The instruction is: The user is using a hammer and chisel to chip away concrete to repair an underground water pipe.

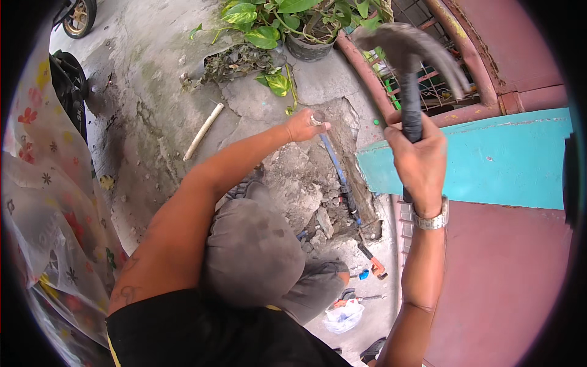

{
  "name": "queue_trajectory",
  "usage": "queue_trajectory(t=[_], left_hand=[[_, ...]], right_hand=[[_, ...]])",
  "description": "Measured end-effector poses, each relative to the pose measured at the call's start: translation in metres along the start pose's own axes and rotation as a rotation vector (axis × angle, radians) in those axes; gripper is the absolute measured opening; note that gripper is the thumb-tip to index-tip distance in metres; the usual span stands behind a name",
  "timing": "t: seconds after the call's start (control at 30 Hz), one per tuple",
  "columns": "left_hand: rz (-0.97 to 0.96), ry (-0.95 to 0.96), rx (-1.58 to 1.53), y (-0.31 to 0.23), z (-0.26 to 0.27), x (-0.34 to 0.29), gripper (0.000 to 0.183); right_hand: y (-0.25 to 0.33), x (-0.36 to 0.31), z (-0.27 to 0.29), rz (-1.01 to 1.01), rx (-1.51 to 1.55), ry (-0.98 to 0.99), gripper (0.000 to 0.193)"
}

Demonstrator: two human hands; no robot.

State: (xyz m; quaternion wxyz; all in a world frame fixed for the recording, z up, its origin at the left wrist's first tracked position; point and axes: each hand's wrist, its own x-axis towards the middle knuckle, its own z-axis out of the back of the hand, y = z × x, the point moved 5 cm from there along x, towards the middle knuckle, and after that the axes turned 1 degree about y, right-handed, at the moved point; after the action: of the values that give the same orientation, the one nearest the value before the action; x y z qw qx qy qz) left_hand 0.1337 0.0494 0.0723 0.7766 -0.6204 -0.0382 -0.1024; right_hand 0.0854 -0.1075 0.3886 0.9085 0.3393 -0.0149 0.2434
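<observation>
Raised at the right, my right hand (420, 156) is closed round the dark wrapped handle of a claw hammer (412, 101), whose head is blurred by motion. My left hand (306, 126) reaches out over a broken-up trench (345, 122) in the concrete. It grips a chisel (317, 116) upright; only the round top end shows, and the lower part is hidden by the hand. Below that hand a blue pipe (331, 153) runs along the trench to a black fitting (350, 202).
Broken concrete (306, 199) lies around the pipe. An orange-handled tool (374, 264), a blue fitting (364, 274) and a white plastic bag (343, 316) lie nearby. A white pipe (203, 131) is at left, a potted plant (310, 49) ahead, a turquoise panel (471, 162) at right.
</observation>
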Motion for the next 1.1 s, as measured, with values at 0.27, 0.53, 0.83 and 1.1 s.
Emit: queue_trajectory(t=[0.27, 0.53, 0.83, 1.1], left_hand=[[-0.271, -0.227, 0.055, -0.012, -0.001, 0.002, 0.031], [-0.041, -0.070, 0.027, -0.004, 0.003, 0.002, 0.039], [-0.089, -0.088, 0.073, -0.007, -0.019, 0.010, 0.038], [0.018, -0.065, 0.017, -0.001, -0.010, 0.021, 0.038]], right_hand=[[-0.094, -0.031, -0.087, -0.150, -0.635, 0.364, 0.020], [0.032, -0.013, 0.041, -0.105, 0.258, -0.205, 0.012], [-0.119, -0.029, -0.081, -0.240, -0.411, 0.317, 0.024], [0.068, -0.004, 0.133, 0.304, 0.606, -0.519, 0.005]])
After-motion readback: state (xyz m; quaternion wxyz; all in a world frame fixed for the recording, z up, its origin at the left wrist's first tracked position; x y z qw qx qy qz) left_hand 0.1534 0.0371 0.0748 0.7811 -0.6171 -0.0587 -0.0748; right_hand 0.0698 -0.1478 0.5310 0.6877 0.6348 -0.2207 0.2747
